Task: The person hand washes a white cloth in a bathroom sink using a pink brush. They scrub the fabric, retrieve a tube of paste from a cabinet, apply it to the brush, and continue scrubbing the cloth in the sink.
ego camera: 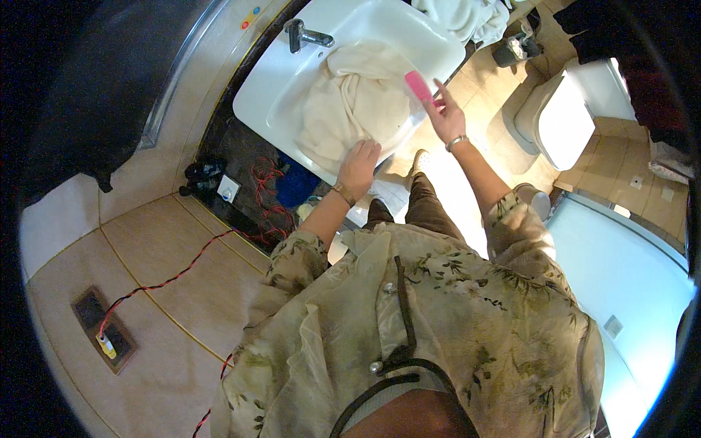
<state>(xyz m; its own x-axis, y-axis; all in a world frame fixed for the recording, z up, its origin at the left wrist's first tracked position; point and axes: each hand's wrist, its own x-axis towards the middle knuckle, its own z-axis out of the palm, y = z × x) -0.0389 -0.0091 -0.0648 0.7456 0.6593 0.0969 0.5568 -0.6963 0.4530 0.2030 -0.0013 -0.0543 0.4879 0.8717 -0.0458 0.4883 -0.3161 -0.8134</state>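
A wet-looking cream cloth point(356, 98) lies bunched in the white washbasin point(257, 98), below its chrome tap point(308, 37). My left hand point(358, 169) rests at the basin's near rim, its fingertips on or beside the cloth's edge; it holds no visible object. In my right hand point(449, 117) is a pink brush or similar flat-headed tool point(418, 85), raised over the basin's right rim. The tool's underside cannot be seen, and part of its handle is hidden by my fingers.
White cloth point(465, 19) is heaped beyond the basin. On the dark counter to the left lie a tangled red cable point(265, 180), a blue cloth point(296, 186) and a small white object point(228, 188). A toilet point(564, 123) and a small bin point(509, 53) stand to the right.
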